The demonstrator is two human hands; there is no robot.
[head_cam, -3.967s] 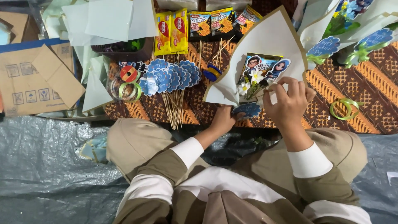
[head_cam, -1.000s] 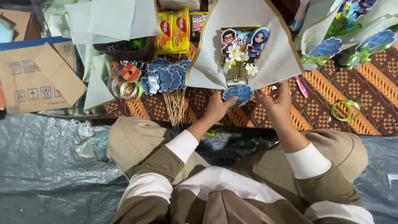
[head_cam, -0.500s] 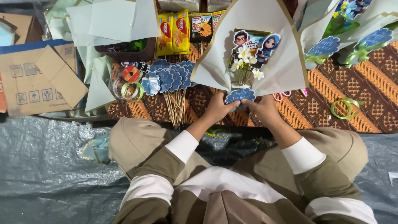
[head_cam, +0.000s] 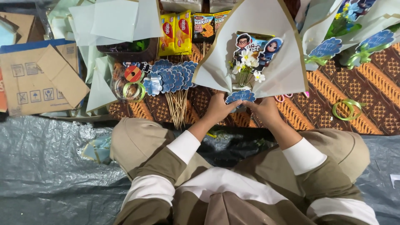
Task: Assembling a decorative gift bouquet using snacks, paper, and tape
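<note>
Fingers of both hands grasp the bouquet (head_cam: 254, 62) base, blue toppers (head_cam: 171, 79) left, green ribbon (head_cam: 348, 109) right.

Paper, plastic and cloth around the bouquet

The bouquet (head_cam: 254, 62) is showing a matt, smooth pale paper wrap; behind it, snack packets (head_cam: 177, 33) are gleaming in glossy yellow plastic. Under it a patterned woven cloth (head_cam: 375, 112) is looking matt. Left of it, thin wooden sticks (head_cam: 178, 109) and dull brown cardboard (head_cam: 37, 79) are lying; nearer the person, crinkled grey plastic sheet (head_cam: 54, 166) is shining.
</note>
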